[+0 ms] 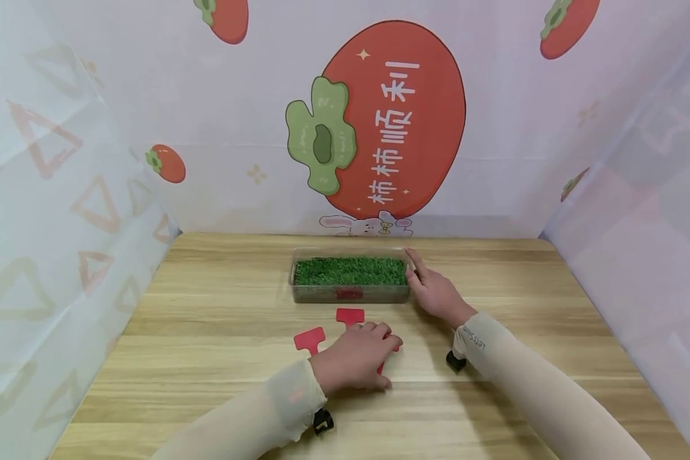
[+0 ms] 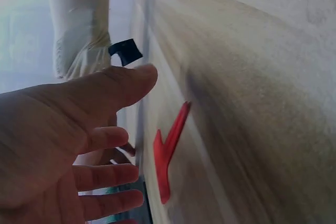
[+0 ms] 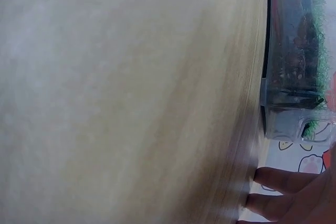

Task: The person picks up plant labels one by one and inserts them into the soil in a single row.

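Observation:
A clear plastic box (image 1: 379, 295) holding artificial grass (image 1: 351, 271) stands at the back of the table. My right hand (image 1: 437, 297) rests its fingers against the box's right end. Near the middle, my left hand (image 1: 353, 359) reaches over a red T-shaped tag (image 1: 381, 368), mostly hidden beneath it in the head view. In the left wrist view, its thumb and fingers are spread apart, with a gap to the red tag (image 2: 164, 161) on the table. Two more red T-shaped tags lie beside this hand, one at its left (image 1: 310, 338) and one just beyond (image 1: 351, 315).
The wooden table (image 1: 218, 306) is bounded by a back wall sheet (image 1: 230, 191) printed with persimmons and by pale side sheets. A red patch (image 1: 349, 293) shows through the front wall of the box. Black wrist pieces sit under both sleeves.

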Demonstrator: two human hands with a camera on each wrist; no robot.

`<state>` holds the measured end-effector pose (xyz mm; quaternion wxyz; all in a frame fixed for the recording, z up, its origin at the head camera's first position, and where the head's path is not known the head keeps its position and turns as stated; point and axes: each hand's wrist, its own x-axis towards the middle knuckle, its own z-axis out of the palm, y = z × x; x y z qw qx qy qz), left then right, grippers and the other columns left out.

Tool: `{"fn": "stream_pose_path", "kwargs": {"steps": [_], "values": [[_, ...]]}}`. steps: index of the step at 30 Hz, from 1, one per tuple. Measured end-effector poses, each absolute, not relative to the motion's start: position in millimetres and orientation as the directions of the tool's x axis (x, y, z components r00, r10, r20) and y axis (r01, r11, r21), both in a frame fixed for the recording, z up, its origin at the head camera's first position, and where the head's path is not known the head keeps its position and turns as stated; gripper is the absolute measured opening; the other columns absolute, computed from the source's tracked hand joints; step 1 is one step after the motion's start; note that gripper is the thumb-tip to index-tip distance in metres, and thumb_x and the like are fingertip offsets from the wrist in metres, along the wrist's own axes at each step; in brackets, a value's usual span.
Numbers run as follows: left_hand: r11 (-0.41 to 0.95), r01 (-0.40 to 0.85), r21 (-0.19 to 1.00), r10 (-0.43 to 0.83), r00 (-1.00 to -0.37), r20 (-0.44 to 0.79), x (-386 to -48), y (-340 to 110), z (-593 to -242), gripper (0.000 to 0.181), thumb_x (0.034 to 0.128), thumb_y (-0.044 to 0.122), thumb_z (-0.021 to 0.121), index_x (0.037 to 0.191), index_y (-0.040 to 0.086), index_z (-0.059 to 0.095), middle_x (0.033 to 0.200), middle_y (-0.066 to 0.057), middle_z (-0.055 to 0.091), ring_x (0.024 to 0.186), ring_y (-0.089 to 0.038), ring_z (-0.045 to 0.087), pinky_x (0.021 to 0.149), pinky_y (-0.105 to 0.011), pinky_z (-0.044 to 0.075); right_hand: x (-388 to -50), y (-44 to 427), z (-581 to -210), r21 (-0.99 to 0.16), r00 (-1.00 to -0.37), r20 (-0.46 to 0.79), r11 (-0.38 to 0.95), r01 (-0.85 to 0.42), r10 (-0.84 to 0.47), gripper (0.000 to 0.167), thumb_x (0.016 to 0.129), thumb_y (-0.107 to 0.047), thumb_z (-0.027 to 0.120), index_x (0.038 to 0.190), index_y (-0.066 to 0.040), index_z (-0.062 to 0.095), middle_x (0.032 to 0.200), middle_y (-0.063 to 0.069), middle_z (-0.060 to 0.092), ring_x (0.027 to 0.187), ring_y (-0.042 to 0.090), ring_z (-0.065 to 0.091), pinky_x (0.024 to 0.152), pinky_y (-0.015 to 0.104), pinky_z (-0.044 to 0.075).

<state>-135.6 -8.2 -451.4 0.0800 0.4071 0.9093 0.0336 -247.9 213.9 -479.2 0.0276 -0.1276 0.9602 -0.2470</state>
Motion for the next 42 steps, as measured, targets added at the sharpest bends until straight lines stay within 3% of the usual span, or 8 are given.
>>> {"fn": "stream_pose_path", "kwargs": {"steps": [7,14,20,24,31,42], "values": [[0.673,0.732,0.107,0.739,-0.656,-0.153,-135.7,-3.6,-455.7,0.070,0.0780,0.056,0.080,0.136,0.025,0.056,0.130,0.001,0.057,0.121,-0.021,0.055,0.099,-0.038,0.045,-249.1,216.4,-482.5,-0.468,-0.966,0.017,0.852,-0.235,-0.257,0.059,0.108,-0.045,0.028,0.163,-0.029,0.010,0.078,0.009,0.058,0.076,0.024,0.059,0.069,0.045,0.047],[0.676,0.729,0.103,0.734,-0.657,-0.171,-135.1,-2.5,-455.2,0.067,0.0791,0.052,0.081,0.136,0.027,0.056,0.130,0.002,0.057,0.120,-0.020,0.055,0.100,-0.039,0.046,-248.2,216.8,-481.9,-0.487,-0.965,0.007,0.842,-0.234,-0.264,0.060,0.108,-0.046,0.028,0.163,-0.029,0.008,0.069,0.006,0.050,0.055,0.022,0.047,0.056,0.038,0.040],[0.678,0.725,0.120,0.733,-0.657,-0.174,-138.4,-2.2,-458.4,0.068,0.0777,0.054,0.082,0.135,0.026,0.058,0.127,0.002,0.058,0.116,-0.019,0.055,0.098,-0.036,0.047,-248.9,217.4,-482.5,-0.481,-0.966,0.011,0.845,-0.231,-0.258,0.059,0.108,-0.047,0.027,0.162,-0.033,0.007,0.069,0.006,0.051,0.054,0.021,0.046,0.054,0.036,0.038],[0.668,0.734,0.126,0.743,-0.648,-0.169,-140.1,-4.9,-457.2,0.070,0.0744,0.058,0.082,0.132,0.026,0.060,0.125,0.002,0.058,0.113,-0.019,0.055,0.098,-0.036,0.047,-248.6,216.7,-482.1,-0.482,-0.964,0.012,0.843,-0.239,-0.266,0.060,0.108,-0.046,0.028,0.163,-0.029,0.009,0.068,0.006,0.050,0.052,0.021,0.044,0.051,0.036,0.037],[0.649,0.751,0.124,0.759,-0.626,-0.179,-139.8,-5.9,-454.3,0.070,0.0726,0.055,0.085,0.131,0.027,0.060,0.127,0.002,0.059,0.114,-0.019,0.055,0.096,-0.036,0.048,-249.3,217.1,-483.6,-0.468,-0.965,0.026,0.850,-0.242,-0.260,0.059,0.109,-0.045,0.027,0.163,-0.030,0.010,0.066,0.004,0.050,0.053,0.020,0.045,0.052,0.036,0.037],[0.693,0.713,0.107,0.718,-0.669,-0.193,-136.4,-4.0,-455.3,0.070,0.0701,0.054,0.087,0.130,0.031,0.059,0.125,0.002,0.057,0.118,-0.022,0.054,0.101,-0.038,0.045,-247.8,216.5,-481.7,-0.476,-0.965,0.022,0.846,-0.240,-0.262,0.059,0.109,-0.045,0.028,0.163,-0.028,0.011,0.066,0.005,0.049,0.050,0.021,0.040,0.048,0.036,0.035]]}}
